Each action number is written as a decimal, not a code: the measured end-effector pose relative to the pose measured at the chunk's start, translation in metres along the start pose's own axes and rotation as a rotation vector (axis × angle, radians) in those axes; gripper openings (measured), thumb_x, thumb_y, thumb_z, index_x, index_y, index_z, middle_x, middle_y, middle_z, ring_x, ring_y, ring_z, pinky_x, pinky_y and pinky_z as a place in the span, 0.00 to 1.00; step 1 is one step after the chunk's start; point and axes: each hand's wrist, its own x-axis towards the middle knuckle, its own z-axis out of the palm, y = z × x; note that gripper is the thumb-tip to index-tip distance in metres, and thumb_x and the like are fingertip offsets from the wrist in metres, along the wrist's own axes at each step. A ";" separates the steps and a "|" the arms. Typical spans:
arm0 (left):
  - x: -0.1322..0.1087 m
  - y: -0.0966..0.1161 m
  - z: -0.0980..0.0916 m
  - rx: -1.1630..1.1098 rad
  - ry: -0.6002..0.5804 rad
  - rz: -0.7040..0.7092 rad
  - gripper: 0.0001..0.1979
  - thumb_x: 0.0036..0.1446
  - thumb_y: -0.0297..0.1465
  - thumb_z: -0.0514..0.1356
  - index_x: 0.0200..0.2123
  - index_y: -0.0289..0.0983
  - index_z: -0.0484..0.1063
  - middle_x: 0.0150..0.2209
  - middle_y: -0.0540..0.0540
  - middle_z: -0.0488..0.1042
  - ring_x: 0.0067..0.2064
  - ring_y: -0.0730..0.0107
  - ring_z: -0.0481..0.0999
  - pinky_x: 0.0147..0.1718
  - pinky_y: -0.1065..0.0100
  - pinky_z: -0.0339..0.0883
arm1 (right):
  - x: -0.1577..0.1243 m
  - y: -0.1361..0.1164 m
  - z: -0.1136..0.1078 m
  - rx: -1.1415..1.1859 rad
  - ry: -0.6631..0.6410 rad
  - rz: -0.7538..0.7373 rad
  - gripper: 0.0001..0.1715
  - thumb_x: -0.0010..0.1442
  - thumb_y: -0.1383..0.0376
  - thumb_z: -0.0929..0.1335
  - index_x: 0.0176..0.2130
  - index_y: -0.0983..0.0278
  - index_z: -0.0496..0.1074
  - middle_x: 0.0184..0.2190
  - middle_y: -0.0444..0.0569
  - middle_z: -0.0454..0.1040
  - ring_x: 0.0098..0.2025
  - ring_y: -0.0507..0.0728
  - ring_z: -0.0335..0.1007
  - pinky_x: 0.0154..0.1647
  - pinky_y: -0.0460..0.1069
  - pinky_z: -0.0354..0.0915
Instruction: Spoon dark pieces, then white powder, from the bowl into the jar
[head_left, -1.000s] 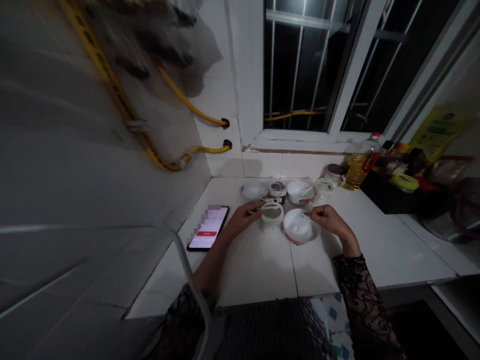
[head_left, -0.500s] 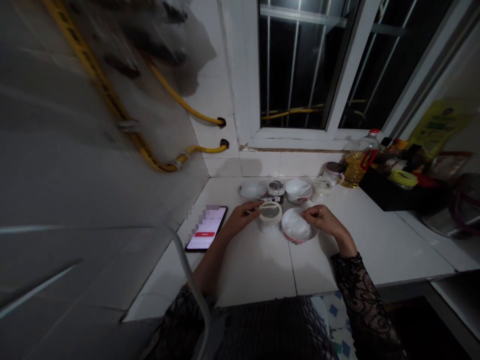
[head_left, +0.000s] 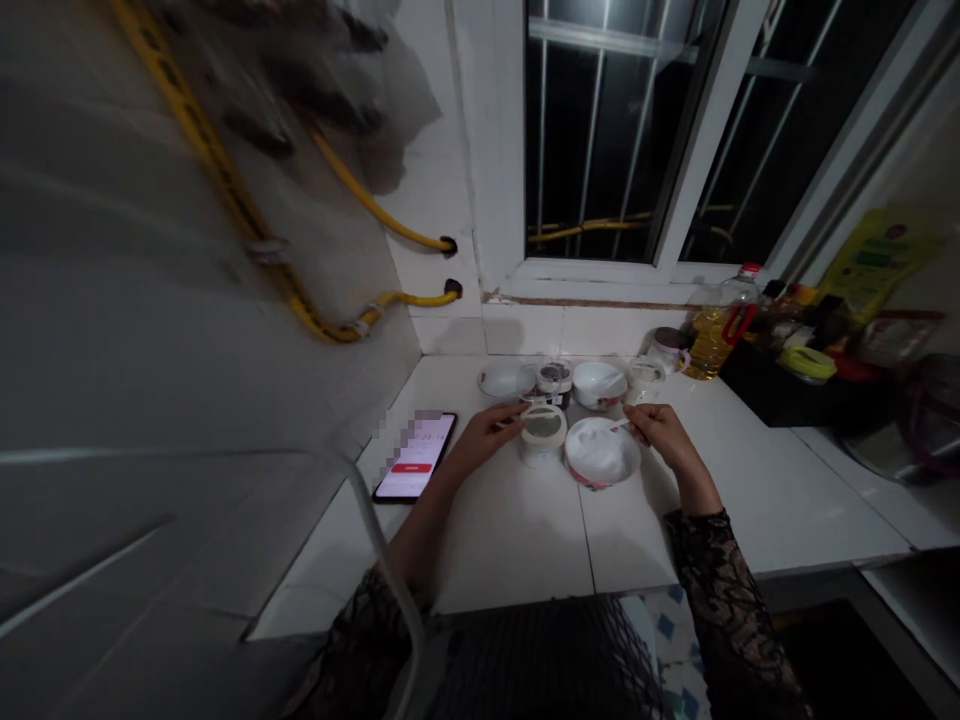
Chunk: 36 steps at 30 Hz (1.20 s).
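Observation:
My right hand (head_left: 664,435) pinches a small white spoon (head_left: 619,424), its tip over the near rim-flowered bowl (head_left: 576,470). White powder (head_left: 600,452) lies in that bowl. My left hand (head_left: 487,437) is at the left side of a white-rimmed jar (head_left: 543,445), fingers and thumb bent against its upper edge. A clear lid seems to stand raised at the back of this jar; its outline is faint. Behind are a shallow white bowl (head_left: 504,380), a jar with dark contents (head_left: 555,380), another bowl (head_left: 598,388) with a white spoon in it, and another pale jar (head_left: 645,380).
Left of my forearm lies a lit phone (head_left: 412,458) on the white tiled counter (head_left: 510,550). A lidded cup (head_left: 667,348), an oil bottle (head_left: 712,335) and a dark box (head_left: 772,395) of condiments line the back right. A metal pot (head_left: 907,430) stands at far right.
My right hand has moved slightly right and up from within the powder bowl, and the spoon now shows at its rim. My left hand stays at the jar.

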 end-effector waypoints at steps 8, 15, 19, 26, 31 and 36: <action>0.000 0.003 -0.001 0.015 -0.003 0.016 0.23 0.55 0.43 0.61 0.50 0.37 0.77 0.50 0.41 0.78 0.42 0.62 0.78 0.36 0.68 0.72 | 0.000 -0.016 0.030 -0.048 0.098 -0.158 0.33 0.55 0.38 0.64 0.18 0.60 0.60 0.13 0.40 0.58 0.17 0.49 0.49 0.19 0.47 0.49; 0.000 0.001 0.000 -0.020 0.000 -0.009 0.24 0.55 0.43 0.62 0.50 0.37 0.78 0.51 0.41 0.78 0.44 0.60 0.79 0.37 0.67 0.73 | -0.012 -0.025 0.055 -0.703 -0.016 -0.749 0.27 0.69 0.51 0.57 0.26 0.62 0.68 0.23 0.49 0.71 0.27 0.55 0.65 0.43 0.52 0.59; 0.001 -0.001 0.000 -0.017 0.004 -0.003 0.23 0.54 0.43 0.62 0.50 0.38 0.78 0.49 0.42 0.79 0.42 0.62 0.79 0.37 0.67 0.73 | -0.013 -0.024 0.051 -0.708 0.004 -0.791 0.25 0.70 0.54 0.57 0.29 0.63 0.70 0.24 0.49 0.72 0.28 0.55 0.66 0.45 0.53 0.59; 0.000 0.000 0.000 -0.008 0.004 0.001 0.23 0.55 0.42 0.61 0.50 0.37 0.77 0.51 0.41 0.78 0.40 0.64 0.78 0.35 0.68 0.72 | -0.017 -0.025 0.015 -0.256 0.166 -0.428 0.22 0.63 0.49 0.61 0.26 0.61 0.64 0.21 0.44 0.64 0.26 0.53 0.59 0.29 0.48 0.56; 0.000 0.000 -0.001 -0.007 -0.002 0.011 0.23 0.55 0.43 0.61 0.51 0.38 0.77 0.49 0.42 0.79 0.39 0.65 0.78 0.35 0.68 0.72 | -0.014 -0.016 -0.012 -0.221 0.197 -0.298 0.25 0.58 0.49 0.63 0.19 0.60 0.55 0.16 0.39 0.52 0.22 0.50 0.48 0.24 0.47 0.49; 0.000 -0.002 -0.001 -0.007 0.004 0.011 0.23 0.54 0.43 0.62 0.50 0.38 0.78 0.48 0.42 0.79 0.39 0.64 0.78 0.34 0.69 0.72 | -0.011 -0.008 -0.009 -0.374 0.103 -0.260 0.21 0.55 0.53 0.63 0.19 0.61 0.57 0.17 0.40 0.54 0.22 0.49 0.49 0.23 0.46 0.48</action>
